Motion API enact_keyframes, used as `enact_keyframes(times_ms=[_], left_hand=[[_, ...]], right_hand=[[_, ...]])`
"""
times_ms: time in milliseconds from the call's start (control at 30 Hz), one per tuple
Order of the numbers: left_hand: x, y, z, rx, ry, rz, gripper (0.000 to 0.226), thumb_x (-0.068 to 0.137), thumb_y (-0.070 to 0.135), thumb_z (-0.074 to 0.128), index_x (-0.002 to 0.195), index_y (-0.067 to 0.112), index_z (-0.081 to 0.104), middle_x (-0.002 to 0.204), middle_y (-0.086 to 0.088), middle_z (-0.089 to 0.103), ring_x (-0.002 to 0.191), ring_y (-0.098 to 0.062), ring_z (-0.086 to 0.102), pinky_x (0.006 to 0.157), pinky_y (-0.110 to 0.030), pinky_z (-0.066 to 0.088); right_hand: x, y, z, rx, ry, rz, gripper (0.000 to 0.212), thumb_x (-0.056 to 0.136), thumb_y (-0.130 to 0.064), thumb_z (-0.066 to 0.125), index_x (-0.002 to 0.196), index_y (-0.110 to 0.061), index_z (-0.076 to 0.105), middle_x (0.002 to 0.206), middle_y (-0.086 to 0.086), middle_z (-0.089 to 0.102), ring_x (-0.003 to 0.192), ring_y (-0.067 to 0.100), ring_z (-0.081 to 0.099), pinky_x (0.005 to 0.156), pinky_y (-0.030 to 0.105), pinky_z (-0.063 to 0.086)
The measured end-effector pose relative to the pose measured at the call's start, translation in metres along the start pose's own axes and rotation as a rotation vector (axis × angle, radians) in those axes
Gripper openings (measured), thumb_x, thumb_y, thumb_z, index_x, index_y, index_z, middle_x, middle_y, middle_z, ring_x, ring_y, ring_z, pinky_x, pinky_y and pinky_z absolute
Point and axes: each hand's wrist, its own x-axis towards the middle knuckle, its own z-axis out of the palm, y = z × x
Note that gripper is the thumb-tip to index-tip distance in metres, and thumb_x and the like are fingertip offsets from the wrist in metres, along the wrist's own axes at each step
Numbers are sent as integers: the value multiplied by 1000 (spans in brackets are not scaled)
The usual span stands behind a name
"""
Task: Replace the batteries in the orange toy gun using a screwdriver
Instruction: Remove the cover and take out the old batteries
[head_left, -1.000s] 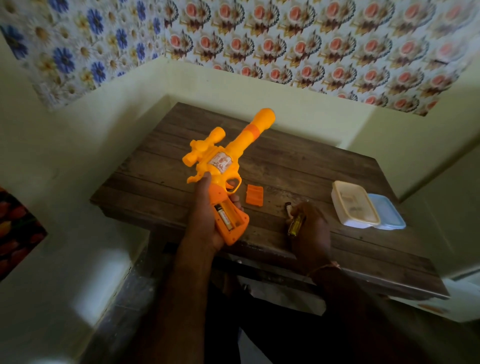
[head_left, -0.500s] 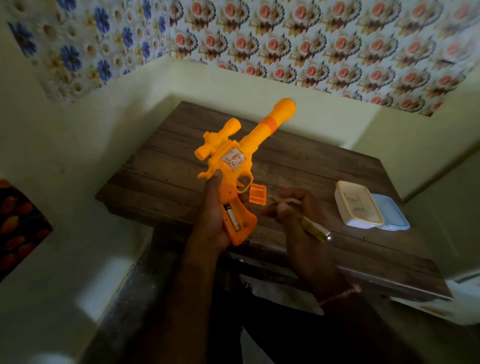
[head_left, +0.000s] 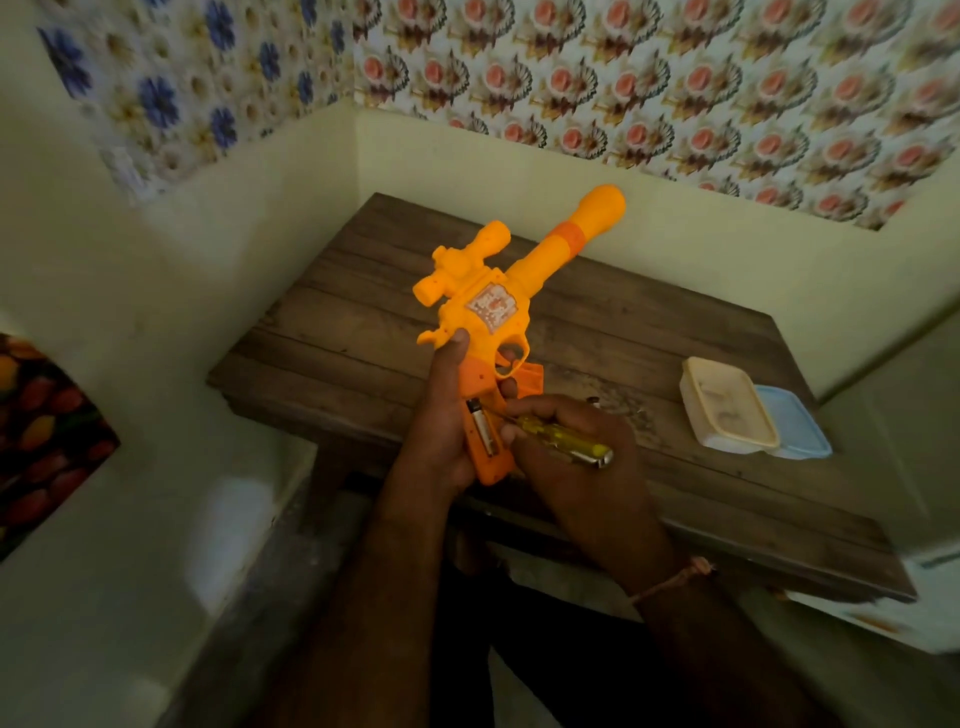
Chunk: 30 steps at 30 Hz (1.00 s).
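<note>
Holding the orange toy gun (head_left: 498, 322) above the counter (head_left: 623, 338), left hand (head_left: 441, 431) wrapped its handle, barrel pointing away. Pinched the screwdriver (head_left: 561, 439) in right hand (head_left: 576, 462), tip aimed leftward at the battery (head_left: 480, 426) lying lengthwise in the open compartment.

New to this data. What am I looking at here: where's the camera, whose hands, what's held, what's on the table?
There is no robot: a person works with bare hands, filmed by one wide-angle camera on their head, looking forward and down. The left hand grips the orange toy gun by its handle, barrel pointing away. The handle's compartment is open, with a battery visible inside. The right hand holds a yellow-handled screwdriver, its tip aimed at that compartment. On the wooden table lie a small orange piece, probably the compartment cover, and, to the right, a cream container beside a pale blue lid.
</note>
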Motion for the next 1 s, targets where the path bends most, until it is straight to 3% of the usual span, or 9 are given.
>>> enact_keyframes(times_ms=[167, 300, 433, 500, 567, 667, 733, 867, 1000], left_hand=[[-4, -1, 6, 6, -181, 24, 49, 90, 60, 41, 88, 18, 67, 77, -2, 52, 67, -16, 52, 65, -29, 42], [-5, -4, 5, 22, -203, -18, 52, 91, 61, 36, 97, 14, 61, 84, -8, 65, 78, -23, 62, 77, -36, 47], [-4, -8, 2, 22, -134, -24, 58, 94, 58, 42, 106, 11, 74, 117, -20, 61, 109, -35, 55, 99, -48, 40], [-4, -8, 3, 26, -121, -12, 58, 98, 55, 37, 106, 13, 76, 119, -20, 65, 108, -32, 62, 95, -46, 49], [-6, -6, 5, 18, -123, -19, 58, 100, 52, 32, 106, 14, 76, 111, -14, 71, 96, -25, 70, 77, -38, 59], [-6, -7, 5, 21, -114, -6, 52, 100, 51, 35, 120, 14, 66, 101, -11, 73, 82, -20, 71, 62, -30, 56], [-4, -8, 3, 50, -97, 6, 47, 97, 53, 41, 110, 18, 70, 86, -7, 71, 72, -17, 67, 61, -28, 53], [-1, -15, 1, 119, -58, -18, 46, 95, 58, 43, 90, 26, 77, 72, -1, 65, 64, -14, 61, 64, -29, 47], [-1, -16, 1, 123, -66, -61, 47, 93, 60, 44, 98, 20, 70, 77, -2, 67, 66, -14, 62, 67, -30, 47]], right_hand=[[5, 3, -1, -78, -9, -12, 16, 84, -14, 72, 100, -13, 74, 99, -2, 74, 94, 13, 69, 85, 35, 55], [14, -2, -5, -98, -61, 19, 8, 85, -12, 70, 91, -16, 75, 88, -2, 74, 87, 10, 70, 77, 30, 56], [38, -14, -17, -210, -182, 103, 6, 88, -23, 67, 88, -19, 72, 92, 1, 74, 93, 4, 67, 82, 28, 54], [50, -19, -20, -271, -278, 108, 13, 91, -24, 64, 90, -13, 72, 82, -1, 73, 77, 8, 68, 75, 27, 56], [57, -22, -21, -266, -322, 135, 18, 92, -26, 61, 88, -11, 69, 76, 1, 71, 72, 15, 70, 73, 36, 59], [64, -25, -19, -261, -337, 126, 19, 95, -27, 57, 81, -16, 63, 69, 4, 68, 65, 20, 68, 64, 33, 59], [68, -25, -19, -297, -317, 103, 26, 96, -29, 55, 78, -12, 63, 65, 7, 67, 59, 17, 64, 59, 26, 51], [75, -22, -19, -300, -308, 146, 48, 98, -33, 50, 74, 6, 64, 62, 16, 65, 56, 19, 60, 63, 31, 42], [78, -22, -21, -264, -250, 185, 49, 98, -36, 48, 71, 2, 64, 57, 9, 62, 54, 17, 59, 62, 33, 44]])
